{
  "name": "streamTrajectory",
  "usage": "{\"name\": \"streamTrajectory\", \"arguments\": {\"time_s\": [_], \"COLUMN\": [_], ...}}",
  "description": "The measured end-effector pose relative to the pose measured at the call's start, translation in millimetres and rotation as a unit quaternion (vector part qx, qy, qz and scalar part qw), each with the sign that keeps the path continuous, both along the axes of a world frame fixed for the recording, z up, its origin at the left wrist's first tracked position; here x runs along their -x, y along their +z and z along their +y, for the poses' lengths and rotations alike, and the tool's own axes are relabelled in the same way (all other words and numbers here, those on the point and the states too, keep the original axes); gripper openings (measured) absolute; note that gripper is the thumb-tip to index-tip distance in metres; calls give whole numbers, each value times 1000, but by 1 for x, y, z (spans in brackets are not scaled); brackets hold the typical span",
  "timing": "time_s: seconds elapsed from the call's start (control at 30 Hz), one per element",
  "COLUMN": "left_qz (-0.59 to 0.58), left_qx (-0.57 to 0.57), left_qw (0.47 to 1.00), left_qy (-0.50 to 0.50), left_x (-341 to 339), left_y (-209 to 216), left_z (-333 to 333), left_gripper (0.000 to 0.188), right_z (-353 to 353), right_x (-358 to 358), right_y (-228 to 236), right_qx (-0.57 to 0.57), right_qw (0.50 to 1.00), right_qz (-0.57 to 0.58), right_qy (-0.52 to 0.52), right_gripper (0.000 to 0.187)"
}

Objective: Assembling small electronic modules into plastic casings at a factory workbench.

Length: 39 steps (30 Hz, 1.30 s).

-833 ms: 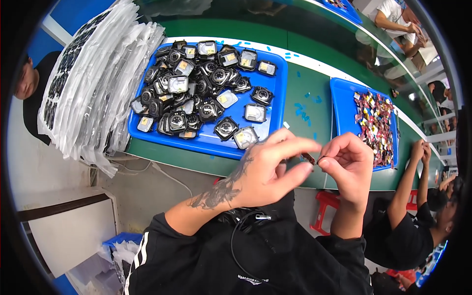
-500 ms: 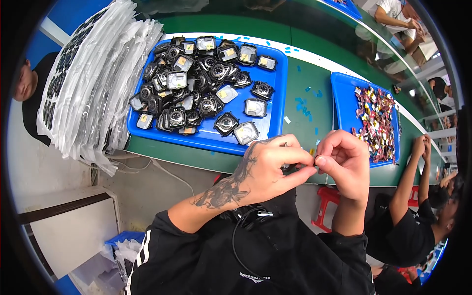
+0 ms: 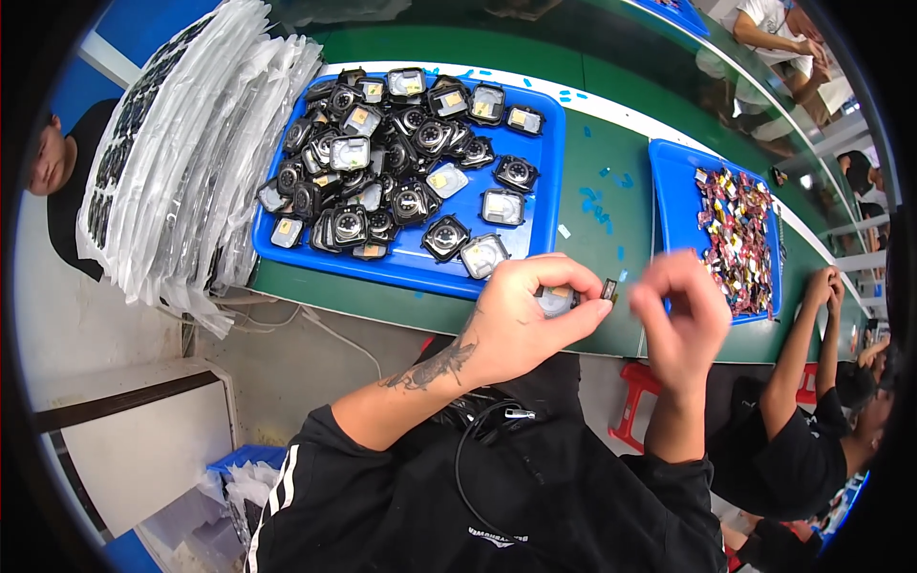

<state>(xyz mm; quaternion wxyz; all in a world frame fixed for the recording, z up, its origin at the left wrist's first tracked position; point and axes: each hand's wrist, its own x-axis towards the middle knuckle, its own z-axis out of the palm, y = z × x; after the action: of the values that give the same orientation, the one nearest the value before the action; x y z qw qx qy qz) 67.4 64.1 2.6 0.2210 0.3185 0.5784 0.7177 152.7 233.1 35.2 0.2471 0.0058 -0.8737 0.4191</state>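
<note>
Black strip (image 3: 608,290) sits pinched by left hand (image 3: 521,320).

I'm watching what looks like an electronics assembly workshop: a long green workbench (image 3: 626,158), a blue tray (image 3: 552,177) heaped with smartwatch cases (image 3: 413,202), another of small parts (image 3: 737,244), and a co-worker (image 3: 778,463) alongside.

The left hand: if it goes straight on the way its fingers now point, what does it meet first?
Most likely the blurred right hand, just beyond the small dark piece that the left hand pinches; depth is unclear, so it might pass by.
</note>
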Motion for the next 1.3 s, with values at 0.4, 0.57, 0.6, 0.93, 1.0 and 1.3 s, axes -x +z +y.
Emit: {"name": "streamTrajectory", "arguments": {"time_s": [0.4, 0.57, 0.6, 0.93, 1.0, 1.3], "left_qz": [-226, -203, -210, -145, -137, -75], "left_qx": [-18, 2, -1, -25, -57, -35], "left_qw": [966, 969, 972, 989, 989, 995], "left_qy": [-120, -139, -109, 7, 11, 49], "left_x": [-4, -1, -1, 3, 2, -2], "left_y": [-2, 3, 6, 3, -1, -6], "left_z": [-10, -9, -10, -9, -6, -4], "left_gripper": [9, 19, 32, 48, 52, 46], "right_z": [10, 0, 4, -18, -24, -31], "right_x": [3, -4, -2, -15, -11, 2], "right_y": [-12, -20, -24, -7, -9, -7], "right_qx": [249, 420, 370, 207, 207, 100], "right_qw": [946, 887, 910, 977, 977, 995], "right_qz": [-94, -77, -37, -32, -29, -15], "right_qy": [185, 176, 182, -45, -34, 14], "right_gripper": [29, 19, 17, 17, 17, 15]}}
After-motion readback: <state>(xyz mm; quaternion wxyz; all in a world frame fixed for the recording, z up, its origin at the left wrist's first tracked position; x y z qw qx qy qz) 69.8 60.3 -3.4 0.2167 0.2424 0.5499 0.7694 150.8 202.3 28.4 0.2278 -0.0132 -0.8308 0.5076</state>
